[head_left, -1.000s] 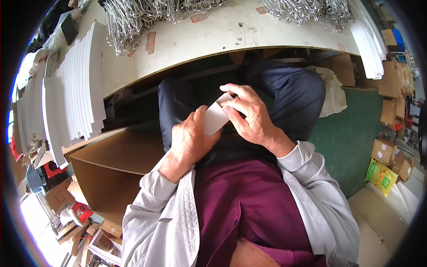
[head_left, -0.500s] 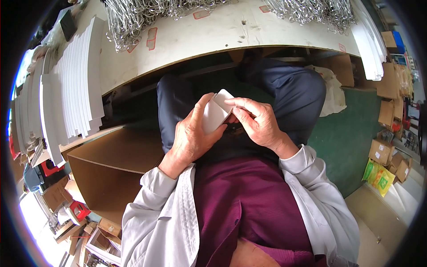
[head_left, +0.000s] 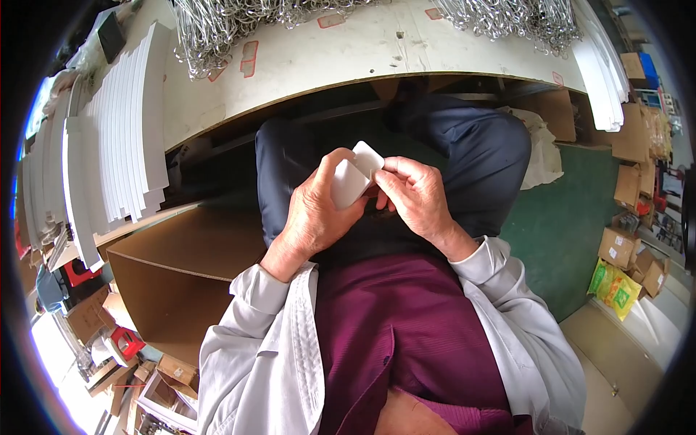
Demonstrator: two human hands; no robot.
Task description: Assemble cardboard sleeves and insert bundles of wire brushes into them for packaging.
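Note:
Above my lap I hold a small white box (head_left: 349, 185) with a rounded flap (head_left: 368, 157) standing out at its far end. My left hand (head_left: 313, 212) is wrapped round the box, thumb along the near side and fingers at the far left. At the flap's right edge, the thumb and forefinger of my right hand (head_left: 422, 199) are closed in a pinch. Its other fingers are curled beneath, partly hidden. Whether anything is inside the box cannot be seen.
A pale worktable (head_left: 290, 76) runs across the far side, bearing heaps of metal hooks (head_left: 217, 36). Stacked white strips (head_left: 123, 138) lie at its left, more white strips (head_left: 600, 80) at its right. An open cardboard box (head_left: 181, 272) stands left of my legs.
My right fingers have moved from the flap's face to its right edge. The flap now leans farther out from the box, and the left hand keeps its hold.

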